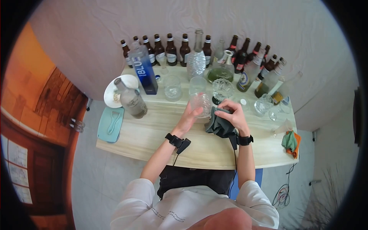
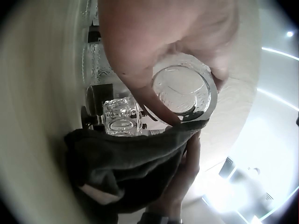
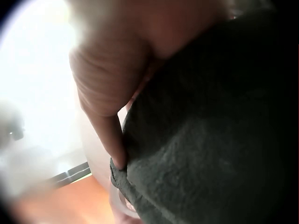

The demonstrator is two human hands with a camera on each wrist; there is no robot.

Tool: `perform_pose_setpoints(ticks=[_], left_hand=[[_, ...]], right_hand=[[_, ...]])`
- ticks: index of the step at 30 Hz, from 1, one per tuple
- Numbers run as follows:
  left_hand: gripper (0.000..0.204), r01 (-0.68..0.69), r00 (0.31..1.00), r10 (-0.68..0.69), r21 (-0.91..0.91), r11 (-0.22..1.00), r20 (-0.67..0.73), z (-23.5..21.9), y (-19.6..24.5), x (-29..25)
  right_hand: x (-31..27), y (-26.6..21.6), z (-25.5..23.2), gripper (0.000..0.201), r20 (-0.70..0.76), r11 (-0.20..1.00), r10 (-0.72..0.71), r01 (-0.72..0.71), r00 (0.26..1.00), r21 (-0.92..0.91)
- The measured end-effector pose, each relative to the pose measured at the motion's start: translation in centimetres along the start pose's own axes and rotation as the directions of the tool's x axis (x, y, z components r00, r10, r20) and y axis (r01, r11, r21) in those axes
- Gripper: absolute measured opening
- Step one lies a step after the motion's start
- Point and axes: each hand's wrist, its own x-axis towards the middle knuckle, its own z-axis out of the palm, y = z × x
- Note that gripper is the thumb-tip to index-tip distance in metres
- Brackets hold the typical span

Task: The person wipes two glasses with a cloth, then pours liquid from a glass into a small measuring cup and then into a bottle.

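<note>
My left hand (image 1: 186, 120) grips a clear textured drinking glass (image 1: 201, 106) over the middle of the table. Beside it, my right hand (image 1: 235, 115) pinches a dark grey-green cloth (image 1: 220, 125) between thumb and fingers, and the cloth hangs down in folds. In the left wrist view the fingers curl round the glass (image 2: 182, 88), whose round end faces the camera, and the cloth (image 2: 126, 163) meets its lower edge. The cloth (image 3: 201, 135) fills most of the right wrist view, with the thumb or a finger pressed along its edge.
Brown beer bottles (image 1: 171, 50) line the back. A tall blue bottle (image 1: 145, 73), a clear bottle (image 1: 134, 101) and a white bowl (image 1: 111, 96) stand left, near a turquoise board (image 1: 103, 128) with a peeler. More glasses (image 1: 173, 89) stand close ahead. Folded cloths (image 1: 290, 142) lie at the right edge.
</note>
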Motion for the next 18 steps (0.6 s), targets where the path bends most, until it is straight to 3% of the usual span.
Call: perform_pose_setpoints(ticks=[3, 9, 12, 15, 18], left_hand=[[0.088, 0.008, 0.997, -0.010, -0.025, 1.000, -0.075, -0.1, -0.1, -0.5], [0.089, -0.001, 1.000, 0.001, 0.031, 1.000, 0.007, -0.7, -1.1, -0.2], [0.093, 0.084, 0.996, -0.084, 0.038, 0.996, 0.000, 0.4, 0.1, -0.5], [0.093, 0.165, 0.984, -0.169, 0.077, 0.983, 0.055, 0.1, 0.0, -0.5], [0.092, 0.214, 0.970, -0.222, 0.083, 0.973, 0.096, 0.8, 0.2, -0.8]], right_hand=[[-0.2, 2.0, 1.4, 0.015, -0.027, 1.000, 0.028, -0.027, 0.999, 0.010], [-1.5, 3.5, 2.3, 0.014, -0.125, 0.999, 0.024, -0.018, 0.992, 0.047], [-1.6, 2.6, 2.6, 0.014, -0.180, 0.998, -0.024, 0.014, 0.983, -0.059], [-1.5, 3.8, 2.6, 0.013, -0.304, 0.998, -0.070, 0.066, 0.950, -0.023], [-1.7, 2.8, 2.6, 0.012, -0.371, 0.986, 0.084, -0.023, 0.925, 0.167]])
